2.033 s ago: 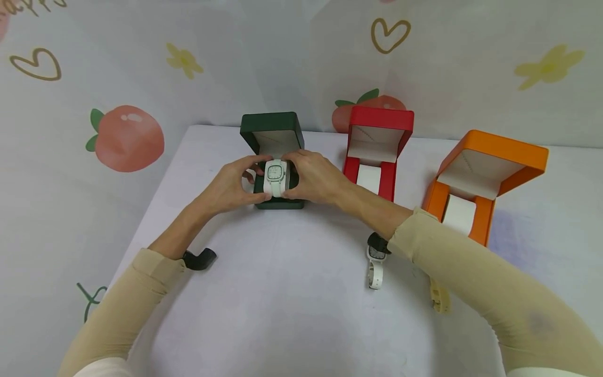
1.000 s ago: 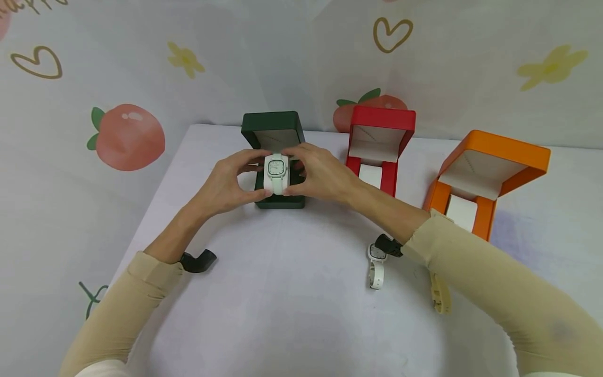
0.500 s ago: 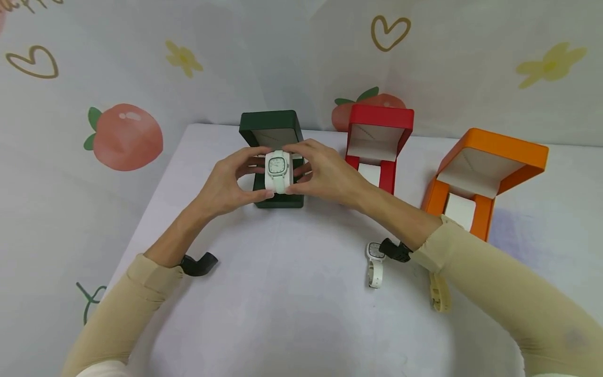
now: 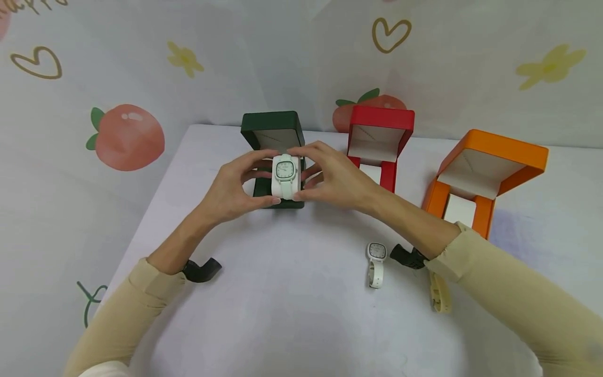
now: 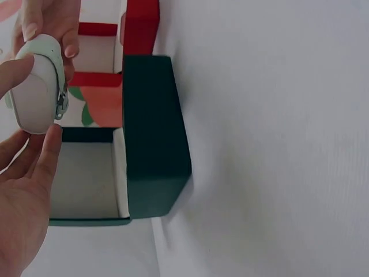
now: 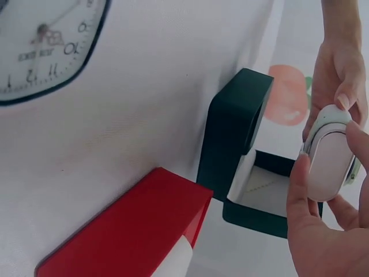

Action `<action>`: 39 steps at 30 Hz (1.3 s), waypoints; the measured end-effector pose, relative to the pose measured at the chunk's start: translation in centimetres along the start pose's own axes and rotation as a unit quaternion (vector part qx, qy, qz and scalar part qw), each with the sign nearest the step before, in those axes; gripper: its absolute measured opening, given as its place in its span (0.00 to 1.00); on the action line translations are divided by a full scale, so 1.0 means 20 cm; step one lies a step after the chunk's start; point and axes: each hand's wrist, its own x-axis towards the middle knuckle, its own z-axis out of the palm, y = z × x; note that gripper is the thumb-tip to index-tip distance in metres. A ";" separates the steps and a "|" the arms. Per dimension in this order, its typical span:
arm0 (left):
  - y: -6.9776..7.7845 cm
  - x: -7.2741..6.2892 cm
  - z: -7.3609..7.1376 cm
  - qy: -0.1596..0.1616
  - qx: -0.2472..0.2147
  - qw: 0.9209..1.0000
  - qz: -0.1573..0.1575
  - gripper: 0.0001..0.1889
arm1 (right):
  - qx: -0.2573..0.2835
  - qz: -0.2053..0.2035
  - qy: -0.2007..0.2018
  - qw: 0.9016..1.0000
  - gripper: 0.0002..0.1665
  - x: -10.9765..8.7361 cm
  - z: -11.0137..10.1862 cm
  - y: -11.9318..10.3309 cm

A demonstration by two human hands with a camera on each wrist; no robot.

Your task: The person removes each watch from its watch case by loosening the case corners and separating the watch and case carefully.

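Observation:
In the head view, my left hand [image 4: 227,189] and right hand [image 4: 341,180] pinch a pale mint wristwatch [image 4: 285,170] between them, fingers at its top and thumbs at its bottom. The strap is wrapped round a white watch cushion [image 5: 36,104], whose smooth side faces the left wrist camera; its other side [image 6: 331,167] shows in the right wrist view. Watch and cushion are held up over the open dark green watch box [image 4: 272,122]. That box's base lies partly hidden behind them.
An open red watch box [image 4: 381,118] and an open orange one [image 4: 499,149] stand to the right, each with a white cushion inside. Nearer me lie a white watch [image 4: 376,251] and a yellowish strap [image 4: 440,293], partly under the right sleeve. A patterned backdrop [image 4: 282,63] rises behind.
Both hands have lifted the mint watch and its cushion up from the green box and shifted slightly right. The right forearm has moved right, uncovering more of the white watch.

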 end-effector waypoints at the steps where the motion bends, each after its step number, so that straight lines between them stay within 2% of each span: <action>1: 0.01 0.00 0.00 0.000 -0.002 1.000 0.001 0.42 | 0.000 0.000 -0.003 1.000 0.46 0.00 0.00 0.00; 15: 0.09 -0.02 0.09 0.003 -0.025 0.999 0.026 0.41 | 0.040 -0.005 -0.027 0.999 0.47 -0.13 -0.03 -0.01; 22: 0.13 -0.03 0.15 -0.007 -0.023 0.999 0.036 0.42 | 0.031 0.013 -0.020 0.999 0.45 -0.23 -0.02 -0.03; 39: 0.23 -0.04 0.24 -0.027 -0.036 0.998 0.049 0.41 | 0.107 0.016 -0.005 0.994 0.47 -0.39 -0.03 -0.04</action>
